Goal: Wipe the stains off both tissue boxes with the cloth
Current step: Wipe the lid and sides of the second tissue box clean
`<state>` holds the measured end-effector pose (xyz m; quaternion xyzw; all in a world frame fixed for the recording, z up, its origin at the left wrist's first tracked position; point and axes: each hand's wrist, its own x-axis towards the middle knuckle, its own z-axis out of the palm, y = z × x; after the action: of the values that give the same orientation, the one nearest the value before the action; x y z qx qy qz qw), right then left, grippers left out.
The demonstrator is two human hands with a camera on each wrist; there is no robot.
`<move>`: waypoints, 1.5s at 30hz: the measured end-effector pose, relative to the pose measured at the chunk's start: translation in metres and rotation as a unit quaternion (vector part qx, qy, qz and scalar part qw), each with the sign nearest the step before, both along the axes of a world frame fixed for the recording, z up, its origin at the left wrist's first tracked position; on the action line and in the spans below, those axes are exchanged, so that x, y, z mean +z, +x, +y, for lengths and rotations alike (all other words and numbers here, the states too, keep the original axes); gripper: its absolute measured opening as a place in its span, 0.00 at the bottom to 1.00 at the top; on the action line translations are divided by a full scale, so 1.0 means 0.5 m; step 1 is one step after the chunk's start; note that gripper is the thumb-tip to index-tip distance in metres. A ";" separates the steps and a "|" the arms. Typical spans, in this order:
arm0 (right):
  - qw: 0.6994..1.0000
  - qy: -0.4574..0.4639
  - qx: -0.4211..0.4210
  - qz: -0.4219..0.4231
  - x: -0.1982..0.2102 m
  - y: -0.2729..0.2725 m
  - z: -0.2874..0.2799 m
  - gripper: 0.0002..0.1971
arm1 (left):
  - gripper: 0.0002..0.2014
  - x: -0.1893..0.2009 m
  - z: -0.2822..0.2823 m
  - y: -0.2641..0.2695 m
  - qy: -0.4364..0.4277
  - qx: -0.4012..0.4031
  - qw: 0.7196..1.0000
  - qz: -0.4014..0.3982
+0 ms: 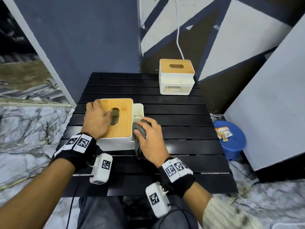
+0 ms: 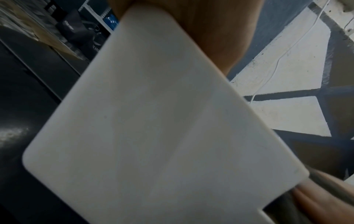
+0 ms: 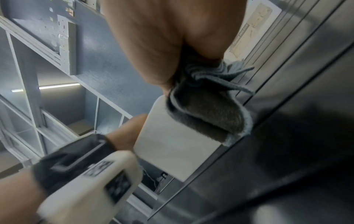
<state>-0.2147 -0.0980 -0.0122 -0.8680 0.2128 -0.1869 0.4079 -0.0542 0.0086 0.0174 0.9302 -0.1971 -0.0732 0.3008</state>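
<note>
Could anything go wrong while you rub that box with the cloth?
Maybe. The right hand rubs the grey cloth against the side of the near tissue box, so the box could slide on the slatted black table if the left hand on its bamboo lid eases off. The cloth's loose end could snag on the side compartment. The far tissue box might get forgotten.
</note>
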 end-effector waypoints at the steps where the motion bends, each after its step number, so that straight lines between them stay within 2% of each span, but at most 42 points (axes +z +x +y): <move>1: 1.000 -0.003 0.004 -0.002 -0.004 -0.016 0.010 0.18 | 0.29 0.000 0.000 0.000 -0.002 0.001 1.000 0.000; 7: 1.000 -0.020 0.012 -0.002 -0.014 -0.048 0.032 0.19 | 0.30 0.000 0.001 0.000 0.008 -0.008 1.000 -0.003; 13: 0.996 -0.049 0.046 0.064 0.011 0.008 -0.021 0.16 | 0.29 -0.001 0.006 0.000 0.009 -0.007 1.000 -0.002; 17: 0.992 -0.042 0.076 0.095 0.020 0.004 -0.026 0.13 | 0.28 0.000 0.003 0.000 -0.012 0.011 1.000 0.001; 22: 0.992 -0.066 0.079 0.070 0.006 -0.034 -0.001 0.15 | 0.29 0.001 0.002 -0.002 -0.016 0.004 1.000 0.003; 26: 0.994 -0.060 0.071 0.051 0.012 -0.021 -0.010 0.14 | 0.30 0.002 0.007 0.000 -0.006 -0.014 1.000 0.008; 32: 1.000 -0.008 -0.019 -0.008 0.015 0.021 -0.025 0.18 | 0.31 0.006 0.007 0.000 -0.026 -0.019 0.999 0.025; 41: 0.998 -0.055 0.030 -0.019 -0.036 -0.057 0.019 0.20 | 0.32 0.011 0.004 0.000 -0.054 -0.016 0.998 0.026; 45: 0.996 -0.051 0.071 -0.001 -0.028 -0.066 0.003 0.19 | 0.36 0.017 0.014 0.017 -0.088 -0.032 0.993 0.066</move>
<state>-0.2478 -0.0964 -0.0265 -0.9004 0.1401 -0.1691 0.3756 -0.0455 0.0159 0.0261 0.8865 -0.2118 -0.1259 0.3916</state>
